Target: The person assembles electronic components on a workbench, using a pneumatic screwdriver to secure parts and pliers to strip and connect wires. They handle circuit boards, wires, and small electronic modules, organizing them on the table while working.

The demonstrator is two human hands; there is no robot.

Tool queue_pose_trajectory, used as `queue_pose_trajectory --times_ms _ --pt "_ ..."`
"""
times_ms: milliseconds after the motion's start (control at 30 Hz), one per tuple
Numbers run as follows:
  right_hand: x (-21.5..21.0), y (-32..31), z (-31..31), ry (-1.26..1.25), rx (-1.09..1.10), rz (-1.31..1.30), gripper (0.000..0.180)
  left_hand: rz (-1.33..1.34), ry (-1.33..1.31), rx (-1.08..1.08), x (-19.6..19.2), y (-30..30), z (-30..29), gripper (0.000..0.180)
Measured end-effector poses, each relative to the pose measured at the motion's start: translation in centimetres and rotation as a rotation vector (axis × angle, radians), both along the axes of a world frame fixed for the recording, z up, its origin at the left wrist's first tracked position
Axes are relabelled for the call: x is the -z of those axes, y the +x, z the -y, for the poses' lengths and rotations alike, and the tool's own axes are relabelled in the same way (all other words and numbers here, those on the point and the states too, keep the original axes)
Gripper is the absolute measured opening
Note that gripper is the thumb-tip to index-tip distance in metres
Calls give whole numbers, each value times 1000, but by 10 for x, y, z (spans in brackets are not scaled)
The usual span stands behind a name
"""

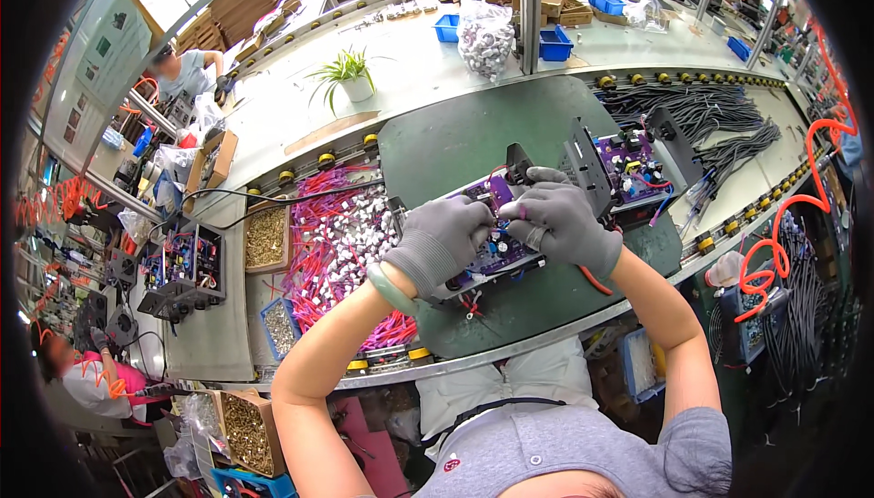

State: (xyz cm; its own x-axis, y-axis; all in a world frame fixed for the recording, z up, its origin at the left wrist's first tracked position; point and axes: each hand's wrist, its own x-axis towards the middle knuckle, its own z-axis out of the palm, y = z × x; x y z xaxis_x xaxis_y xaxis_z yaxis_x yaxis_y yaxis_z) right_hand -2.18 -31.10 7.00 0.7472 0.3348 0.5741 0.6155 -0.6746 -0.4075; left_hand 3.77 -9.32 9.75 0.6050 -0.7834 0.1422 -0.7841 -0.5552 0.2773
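Both my hands wear grey gloves and meet over a purple circuit board [499, 241] in a dark metal chassis on the green mat [455, 152]. My left hand [443, 238] is closed at the board's left part, fingertips bent together. From the right, my right hand [566, 227] reaches in with its fingers curled in a pinch near the middle of the board. Whatever sits between the fingertips of either hand is too small or hidden to name. A second chassis [628, 166] with a purple board and dark upright plates stands just right of my right hand.
Left of the mat lie pink-purple wires with white connectors [350, 234], beside a box of brass-coloured screws [266, 236]. Black cables [701, 111] are heaped at the right. Another chassis [187, 266] sits at the left. A coiled orange hose [760, 275] hangs right. Co-workers sit at the left.
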Motion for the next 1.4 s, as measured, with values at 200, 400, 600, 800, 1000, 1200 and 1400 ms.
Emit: queue_pose_trajectory --times_ms 200,400,600,800,1000,1200,1400 --pt "3 1 -7 -3 129 0 14 812 -32 280 -24 4 27 14" --pt "16 -3 -13 106 177 110 10 324 4 103 -11 3 20 19" --pt "2 2 -7 -37 113 74 7 -44 97 -61 5 -2 31 27" --pt "-17 35 -6 -579 -58 93 3 208 -79 -157 -2 9 -13 28" --pt "-16 53 -8 -487 -232 -48 8 44 -214 -258 19 12 -44 18" --pt "-18 41 -1 -452 -213 -5 16 47 -352 -252 26 13 -43 14" --pt "-20 48 -5 -543 -290 -39 17 64 -435 -248 28 13 -40 11"
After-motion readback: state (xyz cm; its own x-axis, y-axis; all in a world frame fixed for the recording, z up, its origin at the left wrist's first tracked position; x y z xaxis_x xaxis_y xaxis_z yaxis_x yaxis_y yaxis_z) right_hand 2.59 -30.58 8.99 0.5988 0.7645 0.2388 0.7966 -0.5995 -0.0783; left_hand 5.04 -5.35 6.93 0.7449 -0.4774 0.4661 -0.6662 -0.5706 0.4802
